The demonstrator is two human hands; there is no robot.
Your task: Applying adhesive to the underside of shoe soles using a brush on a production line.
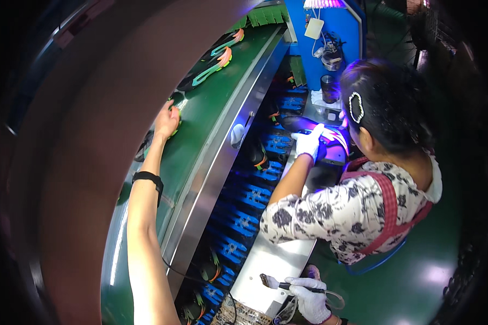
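My bare left hand (167, 122), a black band at its wrist, reaches up over the green belt (217, 103). Its curled fingers grip a dark shoe (178, 129) with yellow-green edging, mostly hidden behind the hand. Farther along the belt lie more dark shoes (214, 70) with orange and mint trim. At the lower right, my white-gloved right hand (310, 302) is closed around the handle of a brush (276, 283). The dark bristles point left above a pale metal ledge (255, 265).
A metal rail (211, 179) divides the belt from a lower line of blue holders (255, 195) carrying shoes. At the right a co-worker (374, 179) handles a shoe under violet light beside a blue machine (331, 49). A large blurred brown surface (87, 162) blocks the left.
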